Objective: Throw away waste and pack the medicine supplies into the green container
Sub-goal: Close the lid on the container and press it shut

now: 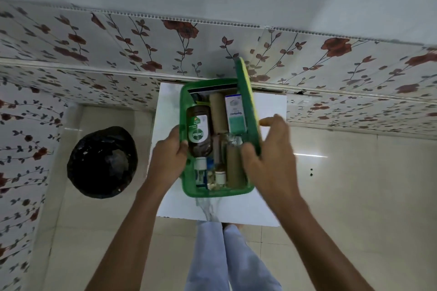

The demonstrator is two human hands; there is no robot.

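Observation:
The green container (pixel 212 192) stands on a small white table (pixel 267 196) in the head view. Inside it lie a brown antiseptic bottle (pixel 199 132), two tan bandage rolls (pixel 218 113), a white and teal medicine box (pixel 234 111) and several small bottles near the front. My left hand (pixel 168 156) grips the container's left rim. My right hand (pixel 267 149) holds the green lid (pixel 247 101), which stands on edge along the container's right side, its yellow face turned to the right.
A bin lined with a black bag (pixel 101 163) sits on the tiled floor left of the table. Floral-patterned walls (pixel 142 38) run behind and to the left. My legs (pixel 224 255) are just below the table's front edge.

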